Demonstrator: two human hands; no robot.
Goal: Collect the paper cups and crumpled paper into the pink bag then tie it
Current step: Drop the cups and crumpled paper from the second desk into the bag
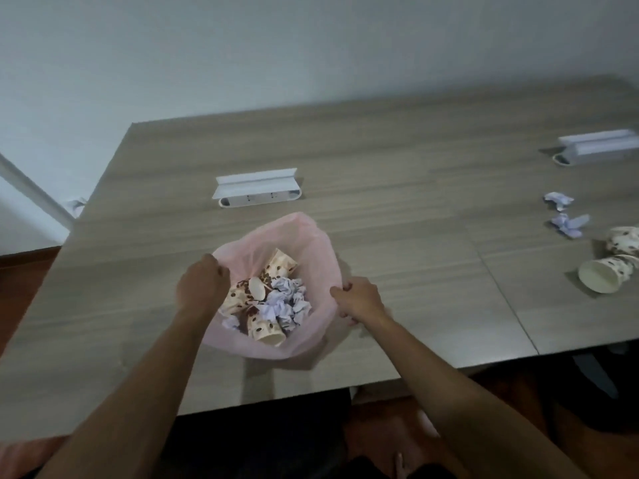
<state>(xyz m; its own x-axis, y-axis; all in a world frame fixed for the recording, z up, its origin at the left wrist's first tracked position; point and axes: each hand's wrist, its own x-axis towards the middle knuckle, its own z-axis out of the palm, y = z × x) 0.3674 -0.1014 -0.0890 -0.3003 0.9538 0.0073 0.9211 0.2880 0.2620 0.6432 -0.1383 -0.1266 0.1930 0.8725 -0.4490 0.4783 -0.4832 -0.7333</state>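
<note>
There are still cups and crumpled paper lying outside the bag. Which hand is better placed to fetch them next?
Probably the right hand. The loose paper cups and crumpled paper lie at the table's right edge, on its side. The left hand grips the pink bag rim opposite and could hold it open.

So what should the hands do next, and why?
Probably let the right hand release the pink bag and reach for the nearest paper cup on the table. Two cups and two crumpled papers still lie outside, so tying now seems too early.
</note>
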